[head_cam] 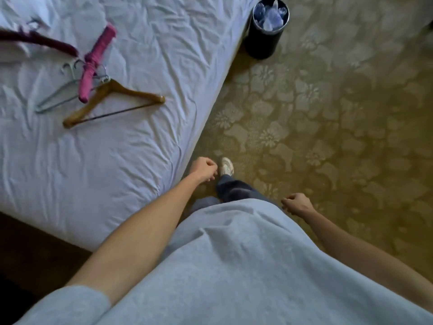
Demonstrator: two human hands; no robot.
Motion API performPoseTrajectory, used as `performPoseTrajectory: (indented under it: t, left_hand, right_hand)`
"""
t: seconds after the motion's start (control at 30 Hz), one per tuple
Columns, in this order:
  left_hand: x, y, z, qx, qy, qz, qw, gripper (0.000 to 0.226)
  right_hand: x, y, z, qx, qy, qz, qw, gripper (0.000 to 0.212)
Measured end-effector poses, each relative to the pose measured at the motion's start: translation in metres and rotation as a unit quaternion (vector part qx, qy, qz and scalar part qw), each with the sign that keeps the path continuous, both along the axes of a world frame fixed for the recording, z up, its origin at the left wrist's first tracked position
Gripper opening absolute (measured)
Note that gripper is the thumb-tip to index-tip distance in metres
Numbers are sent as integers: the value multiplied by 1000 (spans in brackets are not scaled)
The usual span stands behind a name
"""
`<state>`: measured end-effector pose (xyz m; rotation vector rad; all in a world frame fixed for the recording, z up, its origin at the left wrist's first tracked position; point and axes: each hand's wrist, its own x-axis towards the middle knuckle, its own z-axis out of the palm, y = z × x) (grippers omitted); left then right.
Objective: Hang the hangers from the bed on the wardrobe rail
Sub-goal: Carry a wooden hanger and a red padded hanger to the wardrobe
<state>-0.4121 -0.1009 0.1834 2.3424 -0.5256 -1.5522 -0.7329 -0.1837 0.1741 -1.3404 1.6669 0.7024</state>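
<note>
Where frame cuts it, maroon hanger (pixel 35 41) blurred.

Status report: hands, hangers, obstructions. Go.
Left hand and right hand loosely curled, no grip on anything. Hangers piled on the bed, untouched. Nothing between hands and pile.

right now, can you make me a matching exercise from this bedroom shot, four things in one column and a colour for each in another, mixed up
Things:
1. padded hanger
2. wooden hanger
3. waste bin
4. bed sheet

Colours:
A. white
B. black
C. pink
D. brown

Pairs: 1-C, 2-D, 3-B, 4-A
</note>
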Motion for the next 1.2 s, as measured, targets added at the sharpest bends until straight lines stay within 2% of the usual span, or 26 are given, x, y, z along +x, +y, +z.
performPoseTrajectory:
  t: [0.13, 0.33, 0.53, 0.7, 0.93, 1.13, 1.2]
  left_hand:
    - [59, -35, 3, 27, -5, 42, 999, 19]
    - [131, -56, -10, 86, -10, 103, 991, 22]
    - [194, -98, -45, 114, 31, 171, 978, 24]
    - [246, -180, -42, 101, 41, 236, 966, 24]
    - [310, -292, -19, 32, 40, 332, 942, 20]
    - [330, -333, -13, 4, 46, 437, 898, 17]
    - [329, -335, -14, 11, 33, 493, 869, 15]
  right_hand:
    - [92, -93, 10, -23, -59, 27, 998, 21]
    - [260, -205, 33, -50, -160, 110, 980, 24]
    - [405, -296, 32, -60, -219, 201, 953, 22]
    - [487, -369, 17, -22, -170, 290, 942, 18]
    - [550, -471, 11, -19, -117, 392, 912, 16]
    - [606, -524, -2, 10, -89, 492, 866, 16]
    - [627, -529, -8, 30, -82, 536, 840, 17]
